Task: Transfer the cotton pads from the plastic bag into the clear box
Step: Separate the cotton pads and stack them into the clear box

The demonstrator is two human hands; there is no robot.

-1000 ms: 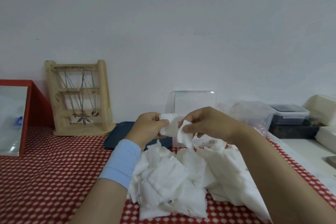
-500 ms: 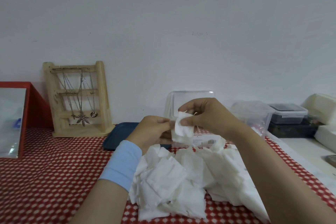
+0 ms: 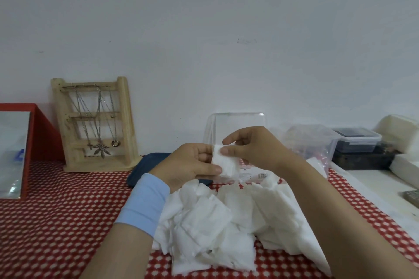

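Both hands, left (image 3: 191,164) and right (image 3: 251,147), pinch one small white square cotton pad (image 3: 224,164) above the loose white pad pile (image 3: 217,222), before the clear plastic box (image 3: 238,120).

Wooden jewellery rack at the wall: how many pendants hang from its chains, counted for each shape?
Small silver cross-shaped metal pendant: 1
Silver leaf-shaped metal pendant: 1
Dark ring-shaped metal pendant: 1
Total: 3 pendants that can be made out
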